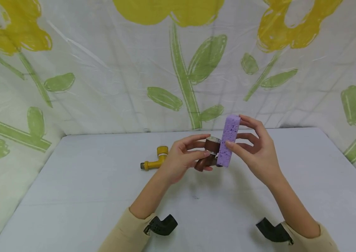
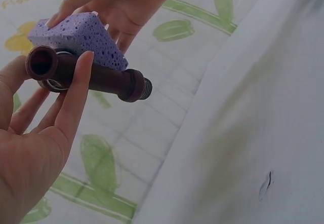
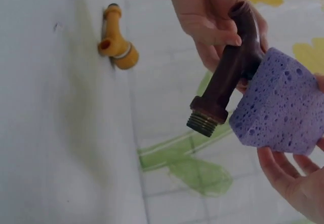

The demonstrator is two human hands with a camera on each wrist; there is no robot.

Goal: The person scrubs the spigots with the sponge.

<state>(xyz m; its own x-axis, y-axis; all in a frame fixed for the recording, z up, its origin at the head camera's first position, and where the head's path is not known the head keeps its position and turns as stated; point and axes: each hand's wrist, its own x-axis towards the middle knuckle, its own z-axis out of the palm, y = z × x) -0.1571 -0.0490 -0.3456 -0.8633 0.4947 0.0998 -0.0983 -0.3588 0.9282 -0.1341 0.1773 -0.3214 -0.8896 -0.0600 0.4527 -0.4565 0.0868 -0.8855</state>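
Observation:
My left hand (image 1: pixel 181 157) grips a dark brown tap (image 1: pixel 213 145) above the table, fingers around its body. In the left wrist view the tap's open spout (image 2: pixel 41 62) faces the camera, and its threaded end (image 3: pixel 203 122) shows in the right wrist view. A purple sponge (image 1: pixel 229 140) with many pores is pinched between the thumb and fingers of my right hand (image 1: pixel 261 154). The sponge's face lies against the side of the tap. Part of the tap is hidden behind the sponge and the left fingers.
A yellow tap (image 1: pixel 155 161) lies on the white table (image 1: pixel 102 182), just left of and behind my left hand. Behind the table hangs a pale sheet (image 1: pixel 111 70) painted with yellow flowers and green leaves. Black curved pieces (image 1: pixel 164 225) are fixed at both sleeves.

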